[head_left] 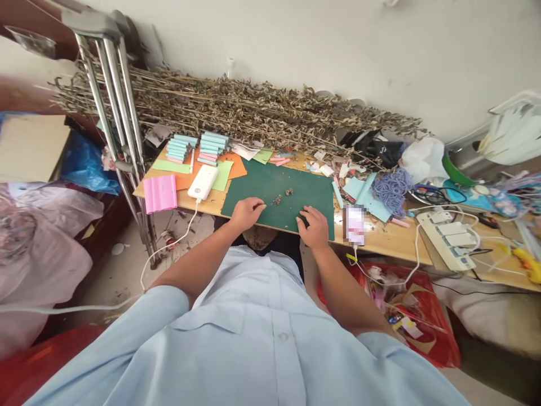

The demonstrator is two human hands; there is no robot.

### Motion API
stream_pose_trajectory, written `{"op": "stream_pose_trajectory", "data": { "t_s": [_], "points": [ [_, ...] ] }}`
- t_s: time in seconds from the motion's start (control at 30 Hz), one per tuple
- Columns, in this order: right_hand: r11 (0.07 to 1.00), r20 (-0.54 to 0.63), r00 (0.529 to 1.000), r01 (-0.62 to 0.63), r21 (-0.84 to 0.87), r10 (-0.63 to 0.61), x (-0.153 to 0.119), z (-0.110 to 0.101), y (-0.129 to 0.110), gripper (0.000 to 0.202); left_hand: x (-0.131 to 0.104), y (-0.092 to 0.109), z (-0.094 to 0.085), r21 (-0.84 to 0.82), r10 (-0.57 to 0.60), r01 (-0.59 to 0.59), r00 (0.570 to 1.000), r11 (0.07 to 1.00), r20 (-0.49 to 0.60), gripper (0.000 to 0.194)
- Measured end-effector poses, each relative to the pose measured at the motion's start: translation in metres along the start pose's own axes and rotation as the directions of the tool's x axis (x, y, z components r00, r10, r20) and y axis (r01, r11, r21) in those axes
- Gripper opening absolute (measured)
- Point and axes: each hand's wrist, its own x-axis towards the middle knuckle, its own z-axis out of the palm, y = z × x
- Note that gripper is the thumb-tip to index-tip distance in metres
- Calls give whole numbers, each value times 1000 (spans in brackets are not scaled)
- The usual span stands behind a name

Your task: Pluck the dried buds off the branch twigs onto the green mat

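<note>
A dark green cutting mat (253, 189) lies on the wooden table, with small dried leaf crumbs (276, 199) and a little dry clump (289, 192) near its middle. My left hand (248, 214) rests on the mat's near edge, fingers loosely bent, and nothing shows in it. Across from it, my right hand (313, 226) lies at the near right of the mat with its fingers spread and nothing held. The crumbs sit between and beyond both hands, touched by neither. To the right of my right hand is a phone (355, 225) with a blurred screen, plugged into a cable.
Dried leafy stalks (253, 107) pile along the wall. Left on the table are rolled paper tubes (213, 144), a white power bank (203, 182) and pink paper (160, 193). Blue yarn (391, 190) and a power strip (447, 241) lie right. Metal crutches (114, 84) stand left.
</note>
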Motion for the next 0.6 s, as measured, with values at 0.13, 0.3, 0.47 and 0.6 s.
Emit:
{"op": "stream_pose_trajectory", "data": {
  "t_s": [0.13,0.3,0.47,0.6],
  "points": [
    [999,-26,999,27,21,-26,-2,2,5,26,-4,-1,3,28,45,-45,999,999,22,19],
    [999,-31,999,33,21,-33,-3,4,7,27,-6,-1,3,40,59,-61,998,997,34,20],
    [1000,-13,1000,-5,12,5,-2,2,0,26,-7,-3,-1,55,74,-75,997,996,27,23],
    [999,17,999,-36,-4,36,1,1,-2,27,-4,-5,-1,40,78,-79,997,996,25,25]
  ]
}}
